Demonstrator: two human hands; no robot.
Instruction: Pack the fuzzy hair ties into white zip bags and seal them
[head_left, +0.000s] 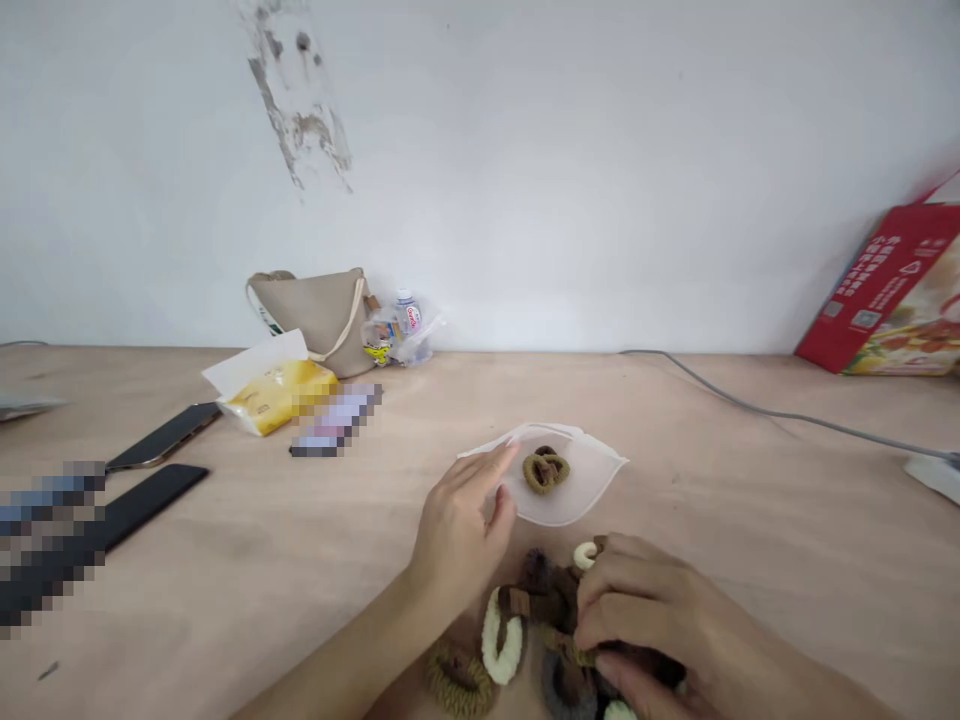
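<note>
Lying near the left edge of the table (300, 590) are two dark phones (150, 495), side by side and angled toward the back. Behind them, toward the far edge, sits a yellow packet (276, 395) with a white flap. A beige bag (322, 315) stands against the wall just behind it, and a wrapped bottle (401, 325) lies beside the bag.

Toward the middle of the near edge, the left hand (465, 525) reaches forward to the clear pouch (592, 480), which lies flat on the table. The forefinger and thumb are closed lightly on the pouch's left rim, and the other fingers are loosely bent. Inside the pouch rests an olive-brown tie (545, 470).

Just below the pouch, at the near edge, is the heap of hair ties (517, 625), in brown, cream, olive and grey. The right hand (645, 615) lies over its right side, fingers curled down tight into the ties. Which tie they grip seems to be a dark brown one, though the knuckles hide it.

A grey cable (750, 408) runs across the table well clear of both hands, from the far edge toward the right edge. A red box (885, 290) leans at the far right corner.
</note>
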